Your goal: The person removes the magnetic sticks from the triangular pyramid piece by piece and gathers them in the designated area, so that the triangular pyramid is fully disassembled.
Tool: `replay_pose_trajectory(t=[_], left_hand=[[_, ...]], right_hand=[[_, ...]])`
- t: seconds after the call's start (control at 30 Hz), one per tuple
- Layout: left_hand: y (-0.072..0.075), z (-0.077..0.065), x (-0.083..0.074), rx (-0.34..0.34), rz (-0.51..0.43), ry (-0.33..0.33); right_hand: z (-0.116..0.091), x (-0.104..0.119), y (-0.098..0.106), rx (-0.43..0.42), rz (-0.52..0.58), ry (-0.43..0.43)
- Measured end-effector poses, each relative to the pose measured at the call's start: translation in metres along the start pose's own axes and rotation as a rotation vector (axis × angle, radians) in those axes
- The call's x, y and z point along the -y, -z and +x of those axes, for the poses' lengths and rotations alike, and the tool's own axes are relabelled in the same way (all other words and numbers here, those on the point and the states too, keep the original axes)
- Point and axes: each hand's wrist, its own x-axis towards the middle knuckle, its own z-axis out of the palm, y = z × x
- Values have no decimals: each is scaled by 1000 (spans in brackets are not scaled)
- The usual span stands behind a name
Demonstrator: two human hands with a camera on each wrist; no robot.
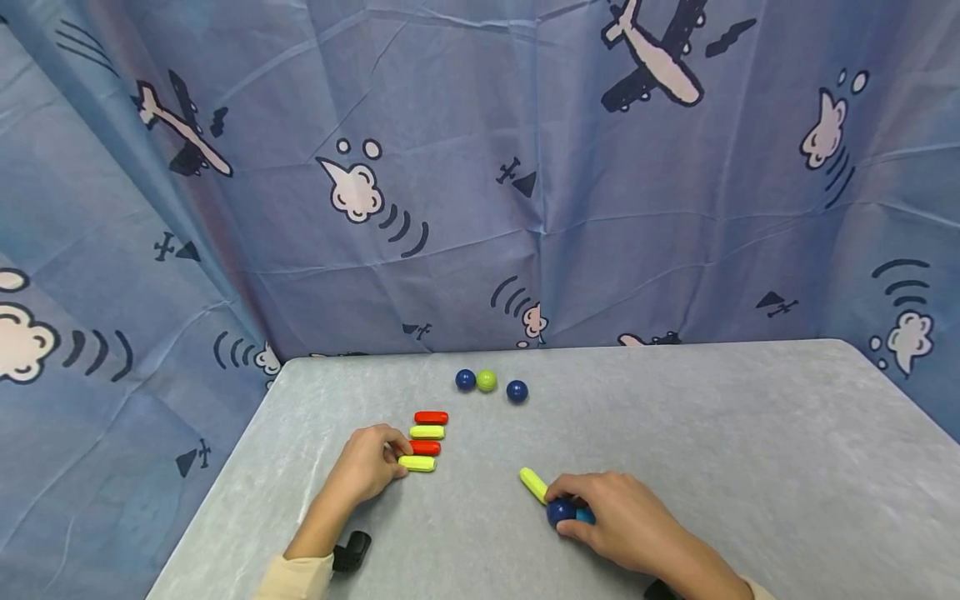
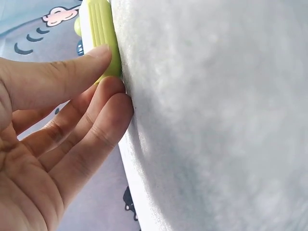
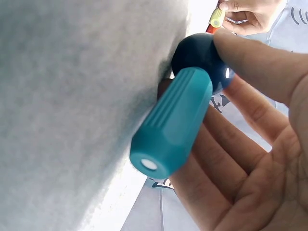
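My left hand (image 1: 367, 462) pinches the left end of a yellow-green ribbed rod (image 1: 422, 463), the nearest in a stacked row of short rods. In the left wrist view, the thumb lies over that rod (image 2: 102, 29) with a fingertip just below it. My right hand (image 1: 626, 517) grips a dark blue ball (image 1: 559, 512) between thumb and fingers. A teal rod (image 3: 168, 122) meets this ball on the near side and points toward the right wrist camera. Just beyond the ball, another yellow-green rod (image 1: 533, 485) lies slanted on the table.
Above the left hand's rod, the row holds a red rod (image 1: 426, 448), a yellow-green rod (image 1: 427, 432) and another red rod (image 1: 431, 417). Farther back sit two dark blue balls (image 1: 517, 392) and a lime ball (image 1: 487, 381). A patterned blue curtain (image 1: 450, 250) hangs behind the grey table (image 1: 712, 433).
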Motion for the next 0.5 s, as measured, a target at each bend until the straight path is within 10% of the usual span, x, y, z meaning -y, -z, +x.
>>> replay_pose_trajectory(t=[0.5], left_hand=[[4, 1, -2, 30, -5, 38]], right_hand=[[0, 0, 0, 1, -6, 6]])
